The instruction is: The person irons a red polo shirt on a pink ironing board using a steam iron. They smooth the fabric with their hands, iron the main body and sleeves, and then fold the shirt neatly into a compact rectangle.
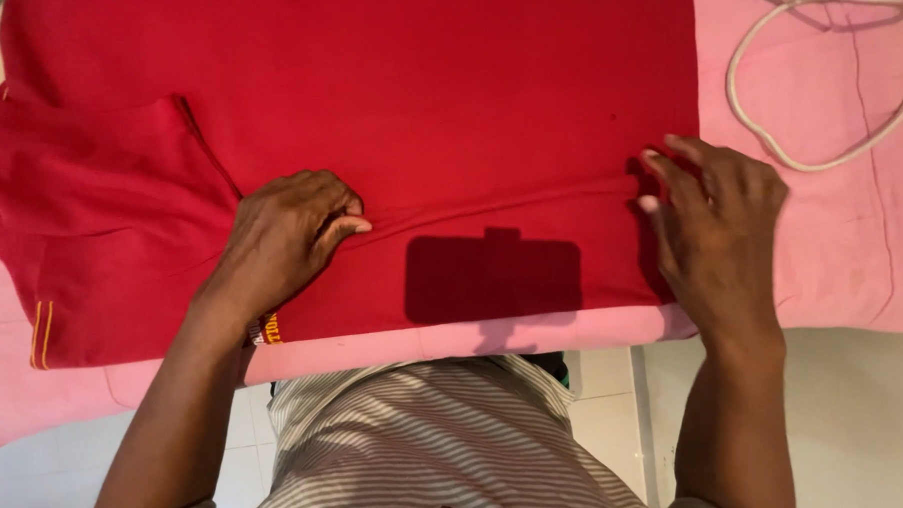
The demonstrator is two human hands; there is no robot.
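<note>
The red garment lies flat on the pink-covered table, spread directly ahead of the person and beyond both hands. Its long axis runs left to right across the view, parallel to the near table edge. A sleeve with two thin yellow stripes at the cuff extends to the left and overhangs toward the near edge. A shallow ridge of cloth runs across the garment between the two hands.

The left hand rests palm down on the garment near its lower hem, fingers curled and thumb pressed to the forefinger, pinching the ridge of fabric at its left end. The right hand lies at the garment's right edge, fingers bent and gathered on the cloth where red meets pink; it appears to grip that edge, though the contact under the fingertips is hidden. Both hands sit at about the same distance from the body, one at each end of the ridge.

A white cord loops on the pink cover, well apart to the right. A rectangular shadow falls on the garment between the hands.
</note>
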